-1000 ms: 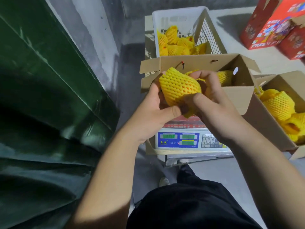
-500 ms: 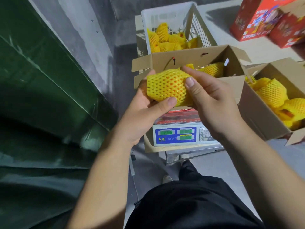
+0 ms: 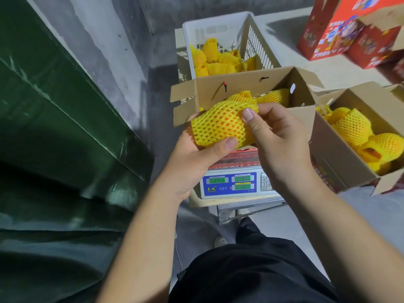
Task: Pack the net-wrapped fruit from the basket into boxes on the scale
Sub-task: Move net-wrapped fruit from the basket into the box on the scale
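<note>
Seen from the head camera, a fruit (image 3: 223,124) wrapped in yellow foam net is held in both hands just above the near edge of an open cardboard box (image 3: 247,84). The left hand (image 3: 196,156) cups it from below, the thumb curled over the lower side of the net. The right hand (image 3: 277,141) grips the right end of the net, its fingers (image 3: 248,114) curled around it with the thumb laid on top.

The box is set on an electronic scale (image 3: 234,184), whose blue panel with green displays is seen below the hands. More wrapped fruit (image 3: 271,96) is seen lying inside the box, toward its far right corner. Behind the box, a white plastic basket (image 3: 258,44) is shown partly filled with netted fruit (image 3: 216,60).

To the right, a second cardboard box (image 3: 341,162) is tilted toward the camera, with several netted fruits (image 3: 354,125) inside. Red printed cartons (image 3: 341,27) are stacked at the upper right on a pale floor. A dark green tarpaulin (image 3: 54,127) fills the left side. The person's black trousers (image 3: 251,276) are seen at the bottom.
</note>
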Motion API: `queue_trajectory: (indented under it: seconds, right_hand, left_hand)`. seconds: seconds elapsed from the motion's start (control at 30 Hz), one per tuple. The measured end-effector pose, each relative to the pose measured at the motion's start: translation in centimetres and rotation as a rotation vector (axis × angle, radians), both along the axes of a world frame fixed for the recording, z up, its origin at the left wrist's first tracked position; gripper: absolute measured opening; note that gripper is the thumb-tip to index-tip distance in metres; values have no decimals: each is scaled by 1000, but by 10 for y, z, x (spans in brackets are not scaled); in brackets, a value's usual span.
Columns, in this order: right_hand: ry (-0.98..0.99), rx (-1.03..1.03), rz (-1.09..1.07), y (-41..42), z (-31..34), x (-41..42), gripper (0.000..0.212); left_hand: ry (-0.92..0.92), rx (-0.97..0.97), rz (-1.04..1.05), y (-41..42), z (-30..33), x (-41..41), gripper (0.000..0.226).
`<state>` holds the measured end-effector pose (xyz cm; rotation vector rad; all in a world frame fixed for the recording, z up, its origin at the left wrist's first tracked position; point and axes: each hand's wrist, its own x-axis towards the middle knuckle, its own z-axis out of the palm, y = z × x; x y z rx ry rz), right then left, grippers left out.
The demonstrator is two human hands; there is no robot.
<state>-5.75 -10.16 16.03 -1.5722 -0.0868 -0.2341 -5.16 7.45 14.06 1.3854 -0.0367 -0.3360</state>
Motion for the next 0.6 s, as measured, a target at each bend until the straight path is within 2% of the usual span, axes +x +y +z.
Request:
queue_trajectory:
  seconds: [0.2,0.43,0.6]
  right_hand:
    - [-34,-78,-73,-2,2,3,11]
    - [-28,-118,-120,-6,4,4,14]
    - [-17,-81,-143,-9,7,7,15]
  left_hand:
    - [16,2,-32,0,-2,1,82]
    - [58,51,-66,-3,-1,2,102]
    - [16,42,15,-10,3,2,95]
